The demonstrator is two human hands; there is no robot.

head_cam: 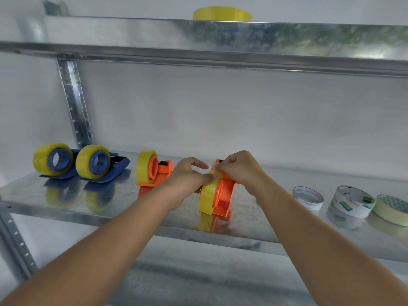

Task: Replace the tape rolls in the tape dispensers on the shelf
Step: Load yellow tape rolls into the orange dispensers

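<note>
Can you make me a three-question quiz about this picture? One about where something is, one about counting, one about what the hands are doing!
1. Where is the lone yellow roll?
A. top shelf
B. floor
C. in a hand

2. How many blue dispensers?
A. one
B. two
C. four

3. The hands are:
A. resting flat and empty
B. working tape on an orange dispenser
C. lifting a blue dispenser

Answers:
1 A: the yellow roll lies on the top shelf.
2 B: two blue dispensers stand at the left.
3 B: left hand and right hand pinch tape on the orange dispenser.
</note>
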